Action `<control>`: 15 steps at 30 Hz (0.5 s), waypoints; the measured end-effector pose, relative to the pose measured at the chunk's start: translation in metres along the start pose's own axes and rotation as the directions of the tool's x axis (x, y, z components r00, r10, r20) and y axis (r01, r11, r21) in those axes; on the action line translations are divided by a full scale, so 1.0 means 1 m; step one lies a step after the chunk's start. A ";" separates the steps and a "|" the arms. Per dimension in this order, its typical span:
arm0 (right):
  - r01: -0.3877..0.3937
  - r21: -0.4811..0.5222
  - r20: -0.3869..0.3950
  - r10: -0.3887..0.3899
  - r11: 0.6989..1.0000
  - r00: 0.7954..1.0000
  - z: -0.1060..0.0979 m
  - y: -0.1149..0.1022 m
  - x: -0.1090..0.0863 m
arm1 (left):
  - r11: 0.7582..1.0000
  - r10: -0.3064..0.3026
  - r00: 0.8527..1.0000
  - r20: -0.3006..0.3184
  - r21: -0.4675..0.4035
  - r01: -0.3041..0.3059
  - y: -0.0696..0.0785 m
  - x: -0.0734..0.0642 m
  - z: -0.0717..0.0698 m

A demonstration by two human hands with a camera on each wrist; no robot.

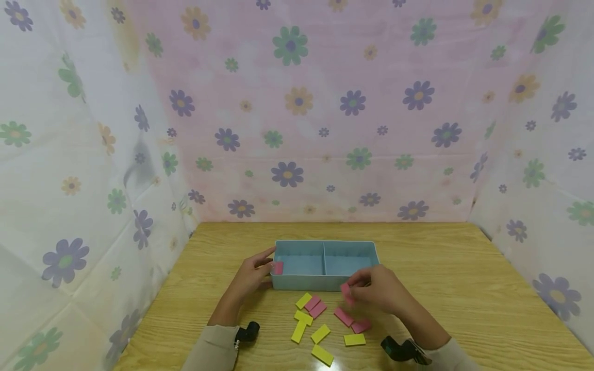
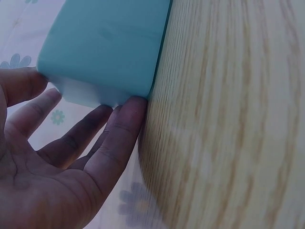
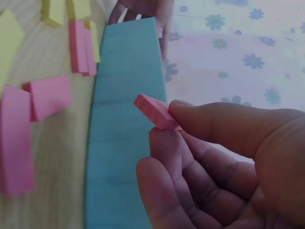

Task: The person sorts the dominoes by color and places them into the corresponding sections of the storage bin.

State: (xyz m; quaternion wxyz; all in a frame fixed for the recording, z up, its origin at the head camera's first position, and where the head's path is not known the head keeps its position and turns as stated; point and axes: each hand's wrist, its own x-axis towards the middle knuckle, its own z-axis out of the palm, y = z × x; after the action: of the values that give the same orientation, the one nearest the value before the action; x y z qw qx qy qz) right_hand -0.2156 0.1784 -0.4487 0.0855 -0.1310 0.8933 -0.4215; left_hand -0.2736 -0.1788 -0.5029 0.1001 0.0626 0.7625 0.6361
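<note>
Head view: smooth blue two-section box (image 1: pixel 299 283) on the woodgrain desk (image 1: pixel 431 263), left hand's (image 1: pixel 250 273) fingers spread against its end. Right hand's (image 1: pixel 378 288) fingers are pinching a flat pink block (image 1: pixel 347 293) by the box's front wall.

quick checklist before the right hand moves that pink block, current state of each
1. Right hand pinching the pink block: ok, held by one end.
2. Left hand against the box: ok, touching its left end.
3. Room in the left compartment: ok, bare floor shows beside one pink piece.
4. Right compartment vacant: cannot tell, the right hand hides part.
5. Table before the box clear: not ok, yellow blocks and loose pink blocks lie there.
</note>
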 end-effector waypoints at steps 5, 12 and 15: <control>-0.002 0.054 0.009 0.002 0.999 1.000 -0.010 -0.005 0.004 | 1.000 0.008 1.000 0.001 0.000 -0.008 0.001 0.001 0.001; -0.030 0.105 -0.020 0.032 0.994 0.999 -0.016 -0.011 0.010 | 1.000 -0.011 1.000 -0.002 -0.016 0.011 0.000 0.000 0.001; -0.042 0.162 -0.021 0.046 0.986 0.999 -0.018 -0.013 0.014 | 1.000 -0.003 1.000 0.004 -0.018 0.003 0.000 0.001 0.001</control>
State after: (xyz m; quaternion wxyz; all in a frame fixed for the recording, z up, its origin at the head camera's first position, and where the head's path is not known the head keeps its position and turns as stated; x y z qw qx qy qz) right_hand -0.2312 0.1790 -0.4278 0.0941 -0.0987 0.8598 -0.4921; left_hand -0.2739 -0.1778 -0.5029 0.1029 0.0617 0.7566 0.6428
